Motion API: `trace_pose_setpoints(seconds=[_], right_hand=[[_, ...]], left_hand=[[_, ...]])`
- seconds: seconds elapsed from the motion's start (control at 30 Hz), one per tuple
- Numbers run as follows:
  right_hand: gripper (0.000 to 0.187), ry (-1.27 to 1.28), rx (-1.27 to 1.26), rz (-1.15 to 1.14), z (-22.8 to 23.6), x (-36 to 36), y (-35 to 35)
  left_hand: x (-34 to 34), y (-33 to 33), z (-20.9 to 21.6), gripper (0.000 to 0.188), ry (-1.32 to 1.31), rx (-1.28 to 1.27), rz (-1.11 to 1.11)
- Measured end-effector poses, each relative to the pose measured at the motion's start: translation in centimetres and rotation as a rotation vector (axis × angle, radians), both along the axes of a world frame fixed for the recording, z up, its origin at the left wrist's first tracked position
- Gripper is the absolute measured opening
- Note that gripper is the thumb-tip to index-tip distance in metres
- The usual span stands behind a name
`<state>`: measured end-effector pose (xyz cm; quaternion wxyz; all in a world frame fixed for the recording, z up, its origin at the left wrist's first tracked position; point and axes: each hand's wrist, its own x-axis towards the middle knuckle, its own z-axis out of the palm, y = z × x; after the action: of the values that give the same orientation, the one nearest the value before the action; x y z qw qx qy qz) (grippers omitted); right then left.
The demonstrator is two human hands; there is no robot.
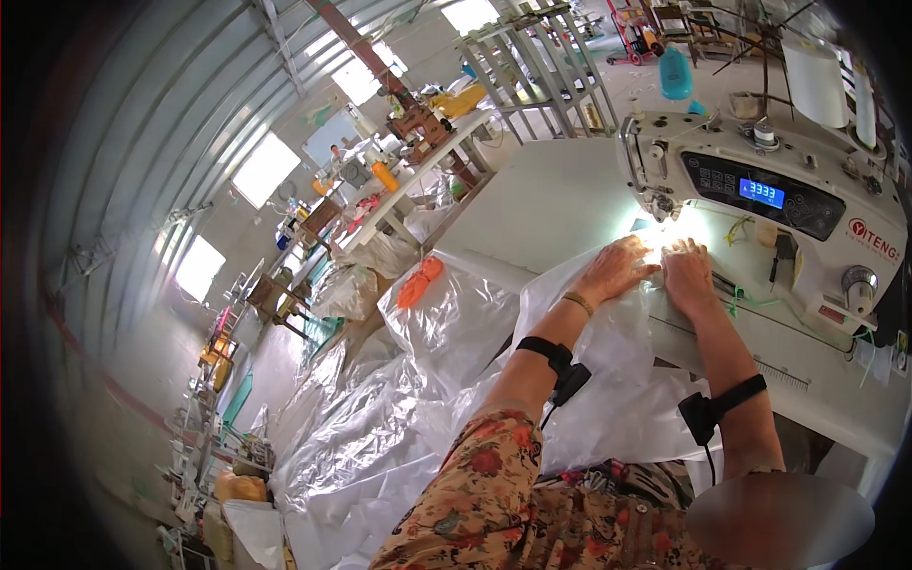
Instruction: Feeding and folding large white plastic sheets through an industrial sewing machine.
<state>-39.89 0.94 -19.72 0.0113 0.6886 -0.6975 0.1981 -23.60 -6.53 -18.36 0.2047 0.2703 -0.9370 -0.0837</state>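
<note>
Through the head camera I have both hands close together at the needle area of a white industrial sewing machine. Left hand: palm down on the translucent plastic sheet, fingers extended. Right hand: just beside it on the right, palm down, fingers slightly bent. Fingertips are washed out by the lamp glare; I cannot tell whether either one pinches the film.

Sheet position: far edge at the needle area, the bulk spread to the left and near side, falling off the sewing table.

Progress, my judgement: sewing underway, not complete. I can make out no finished seam; how much stitching is done or left I cannot tell.

Writing: the control panel has a lit blue display showing digits. Red brand lettering with a round emblem sits at the head's right end. A ruler scale runs along the table's near edge, its figures too small to read.
</note>
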Motion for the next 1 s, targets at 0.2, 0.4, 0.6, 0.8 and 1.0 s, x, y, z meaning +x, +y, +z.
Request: trace_pose_setpoints(seconds=[0.2, 0.4, 0.6, 0.8, 1.0], right_hand=[[0.026, 0.207, -0.148, 0.027, 0.6, 0.7, 3.5], [0.027, 0.158, -0.112, 0.244, 2.5, -1.5, 11.6], [0.031, -0.013, -0.154, 0.334, 0.9, -4.2, 15.5], [0.034, -0.102, -0.169, 0.347, 0.6, -4.1, 15.8], [0.034, -0.162, -0.213, 0.412, 0.3, -5.0, 16.1]], left_hand=[[0.4, 0.2, -0.1, 0.057, 0.029, -0.024, -0.024], [-0.5, -0.1, -0.4, 0.039, 0.037, -0.111, -0.107], [-0.6, -0.2, 0.8, 0.035, -0.112, -0.056, 0.003], [-0.9, -0.5, -0.1, 0.045, -0.163, -0.099, 0.049], [-0.8, -0.3, -0.2, 0.048, -0.140, -0.030, 0.084]])
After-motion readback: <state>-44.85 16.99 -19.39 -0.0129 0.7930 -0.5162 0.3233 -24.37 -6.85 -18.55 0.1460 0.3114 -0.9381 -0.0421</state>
